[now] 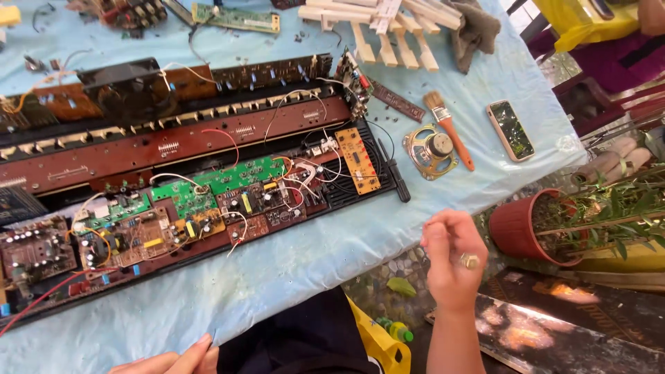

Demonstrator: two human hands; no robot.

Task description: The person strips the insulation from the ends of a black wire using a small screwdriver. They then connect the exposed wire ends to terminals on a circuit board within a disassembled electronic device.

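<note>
Hands frame the near edge of the scene: the right hand (454, 260) is raised off the near right corner of the tabletop (305, 266), its fingers curled loosely inward with a ring showing, holding nothing that I can make out. The left hand (170, 360) only peeks in at the bottom edge, fingers pressed together and pinching a thin dark sliver (213, 338) at the tips; what that sliver is I cannot tell. Just beyond both hands, across the pale blue cloth, lies the opened electronic keyboard chassis (173, 166), long and dark, set at a slant from near left to far right. Inside it sit green circuit boards (239, 176), brown boards and an orange board (358, 159) at its right end, strung together with white and red wires. A black screwdriver (395, 173) rests touching the chassis's right end. Farther right lie a round loudspeaker (431, 150), an orange-handled paintbrush (449, 128) just beside it, and a phone (510, 129) near the right edge. White keys (374, 28) are stacked at the far side. A red plant pot (523, 225) stands on the floor to the right.
</note>
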